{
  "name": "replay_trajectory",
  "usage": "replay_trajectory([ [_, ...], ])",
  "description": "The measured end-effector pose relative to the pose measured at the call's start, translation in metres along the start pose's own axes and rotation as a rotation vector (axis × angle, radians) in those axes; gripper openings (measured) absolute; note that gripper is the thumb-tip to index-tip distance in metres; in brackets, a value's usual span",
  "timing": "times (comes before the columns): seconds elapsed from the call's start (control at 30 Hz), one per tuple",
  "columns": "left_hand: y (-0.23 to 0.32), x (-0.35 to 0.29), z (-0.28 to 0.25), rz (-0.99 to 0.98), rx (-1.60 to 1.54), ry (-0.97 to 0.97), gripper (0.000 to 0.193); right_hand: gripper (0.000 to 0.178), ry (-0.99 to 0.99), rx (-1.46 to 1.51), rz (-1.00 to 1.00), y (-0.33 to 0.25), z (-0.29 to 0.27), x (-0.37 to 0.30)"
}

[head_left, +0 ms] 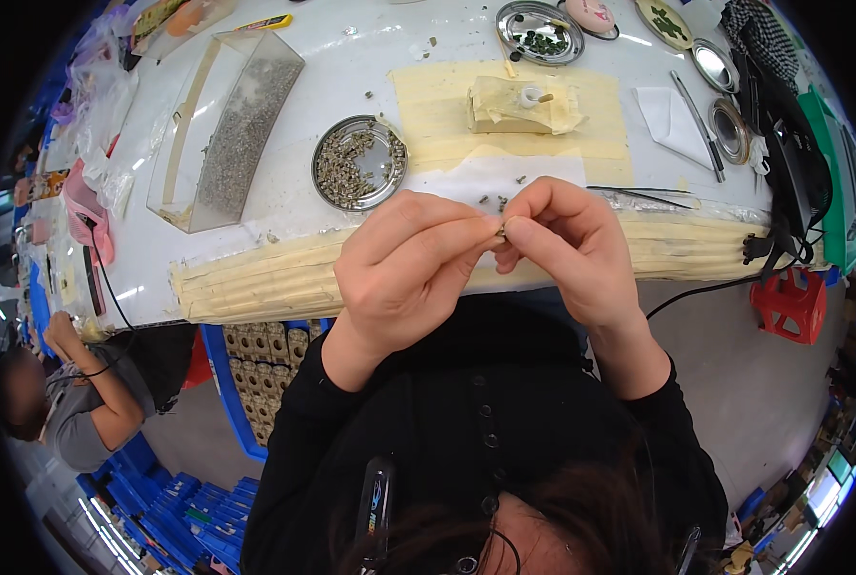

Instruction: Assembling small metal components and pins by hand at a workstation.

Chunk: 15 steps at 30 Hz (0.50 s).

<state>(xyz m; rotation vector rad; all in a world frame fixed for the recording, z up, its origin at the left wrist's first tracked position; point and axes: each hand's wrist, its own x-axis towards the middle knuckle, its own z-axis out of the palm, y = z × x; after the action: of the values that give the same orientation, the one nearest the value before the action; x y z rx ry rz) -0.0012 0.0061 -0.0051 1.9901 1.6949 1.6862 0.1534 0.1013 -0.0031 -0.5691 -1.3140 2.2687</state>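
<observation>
Dull grey metal, a tiny part (501,232) at the meeting point of both hands, just above the near edge of the bench (351,57); mostly covered by skin, exact shape too small to make out. Left hand (404,259): thumb and index closed in a tight pinch on it, remaining fingers bent and stacked alongside. Right hand (581,254): thumb and index brought together on the part from the other side, index arched high, other fingers curled below. No wide gap at either pinch. Wrists angled inward, backs of the hands turned outward, forearms in black sleeves (298,407) coming up from below. White paper (543,171) just beyond the fingertips, a few loose grey bits on it. Bench edge padded with cream strips (255,287), ridged and wrinkled. Left of the paper, a round, shiny steel dish (380,158) with a grainy scatter of similar bits; farther left, a clear box (174,177), its right side heaped with grey grains. Beyond the paper, a cream-wrapped block (509,113), creased, with a white ring on top. Thin black rods (643,195) lie right of the right hand.
</observation>
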Motion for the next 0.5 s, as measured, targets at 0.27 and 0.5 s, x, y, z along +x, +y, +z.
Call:
replay_trajectory([
  [0.27,-0.001,0.000,0.003,0.034,0.086,0.007,0.022,0.010,0.094,-0.322,-0.225,0.004,0.006,-0.003],
  [0.5,-0.001,-0.002,-0.001,-0.097,-0.116,-0.010,0.021,0.012,-0.092,0.047,0.051,0.000,-0.005,0.002],
])
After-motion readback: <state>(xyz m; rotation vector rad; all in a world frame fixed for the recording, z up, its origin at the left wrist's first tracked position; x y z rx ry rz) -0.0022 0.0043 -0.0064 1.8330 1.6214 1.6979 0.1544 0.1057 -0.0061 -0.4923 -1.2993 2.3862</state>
